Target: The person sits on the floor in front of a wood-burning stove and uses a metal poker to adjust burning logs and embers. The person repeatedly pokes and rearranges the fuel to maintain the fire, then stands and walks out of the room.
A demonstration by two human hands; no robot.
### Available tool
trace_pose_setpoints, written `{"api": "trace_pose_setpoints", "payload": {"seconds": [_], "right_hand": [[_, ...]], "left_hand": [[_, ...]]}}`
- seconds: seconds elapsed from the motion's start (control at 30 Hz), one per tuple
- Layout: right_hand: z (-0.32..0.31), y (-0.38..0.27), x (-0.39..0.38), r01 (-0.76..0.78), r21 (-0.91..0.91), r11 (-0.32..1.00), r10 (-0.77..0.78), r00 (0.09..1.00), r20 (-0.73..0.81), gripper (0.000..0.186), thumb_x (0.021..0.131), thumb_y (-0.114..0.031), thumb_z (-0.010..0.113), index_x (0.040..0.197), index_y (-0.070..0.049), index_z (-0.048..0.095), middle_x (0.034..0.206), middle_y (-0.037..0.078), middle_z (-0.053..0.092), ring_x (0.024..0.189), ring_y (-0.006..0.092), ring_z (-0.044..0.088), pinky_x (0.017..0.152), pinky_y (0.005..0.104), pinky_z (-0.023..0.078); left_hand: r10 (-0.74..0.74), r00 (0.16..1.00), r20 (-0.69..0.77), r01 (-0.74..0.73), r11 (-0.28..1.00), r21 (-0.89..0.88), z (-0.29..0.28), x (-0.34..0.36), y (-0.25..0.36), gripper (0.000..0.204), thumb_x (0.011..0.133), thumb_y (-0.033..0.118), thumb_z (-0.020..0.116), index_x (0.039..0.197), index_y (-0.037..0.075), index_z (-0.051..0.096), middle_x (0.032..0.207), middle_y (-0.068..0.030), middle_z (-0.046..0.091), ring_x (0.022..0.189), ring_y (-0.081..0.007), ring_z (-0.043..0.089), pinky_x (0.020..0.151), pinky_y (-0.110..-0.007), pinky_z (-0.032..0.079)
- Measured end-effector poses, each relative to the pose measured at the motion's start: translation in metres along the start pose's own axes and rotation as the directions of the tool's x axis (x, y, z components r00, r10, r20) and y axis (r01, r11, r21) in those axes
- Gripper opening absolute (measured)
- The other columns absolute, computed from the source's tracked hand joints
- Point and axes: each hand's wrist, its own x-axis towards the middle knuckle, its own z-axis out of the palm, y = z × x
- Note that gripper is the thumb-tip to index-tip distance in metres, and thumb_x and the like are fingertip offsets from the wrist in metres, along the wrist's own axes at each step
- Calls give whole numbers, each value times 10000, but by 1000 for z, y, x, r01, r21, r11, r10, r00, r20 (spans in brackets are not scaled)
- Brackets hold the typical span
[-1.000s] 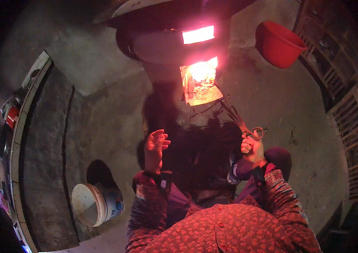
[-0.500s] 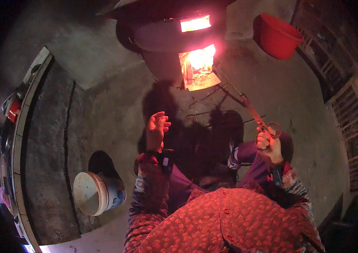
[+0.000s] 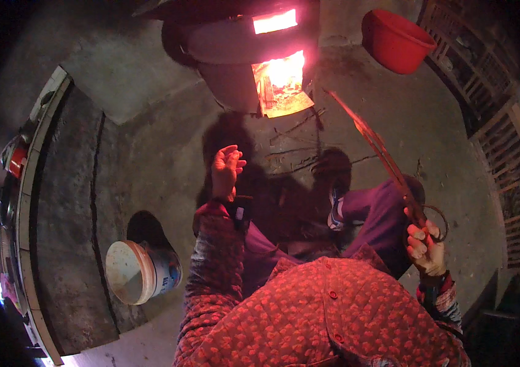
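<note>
My right hand (image 3: pixel 426 249) grips the looped handle end of long metal fire tongs (image 3: pixel 380 150) at the right, above my knee. The tongs slant up and left, their tip beside the stove mouth and apart from it. Whether anything is between the tips, I cannot make out. My left hand (image 3: pixel 226 171) is raised in front of me, holding nothing, its fingers apart and loosely curled. Ahead stands a dark round stove (image 3: pixel 226 85) with a bright fire (image 3: pixel 284 76) in its lower opening. Thin sticks (image 3: pixel 296 165) lie on the floor before it.
A red plastic basin (image 3: pixel 396 44) sits on the floor at the far right. Slatted wooden racks (image 3: pixel 511 165) line the right wall. A white bucket (image 3: pixel 169 272) stands at my left, near a low wall with a tiled ledge (image 3: pixel 25 205).
My right hand has drawn back and to the right. With it, the tongs have come away from the stove mouth. My left hand stays nearly in place, and the view has shifted slightly.
</note>
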Motion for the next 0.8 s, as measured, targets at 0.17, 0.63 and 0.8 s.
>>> {"api": "trace_pose_setpoints", "payload": {"seconds": [0.17,0.63,0.8], "right_hand": [[4,2,-33,-6,-112,994,6,1000,-3,582,917,-277,519,1398,-57,275,693,-34,433,475,68,401,428,230,380],[0,5,-18,-85,-188,978,113,983,146,662,875,-318,564,1410,-66,268,683,-32,412,429,58,339,367,212,296],[20,-7,88,-160,-116,980,188,936,297,650,914,-308,524,1434,-87,203,749,-10,429,493,67,379,386,201,325]], "left_hand": [[-4,1000,-5,4,1000,-19,-2,-4,3,229,906,188,542,1111,86,551,972,-31,611,741,-98,591,626,-228,447],[28,1000,-15,-28,1000,6,-3,0,-2,244,904,190,547,1124,86,545,970,-40,619,731,-103,601,624,-231,454],[34,999,-30,-34,999,15,-13,-5,2,267,910,248,547,1129,94,543,994,-43,613,788,-115,604,662,-247,470]]}}
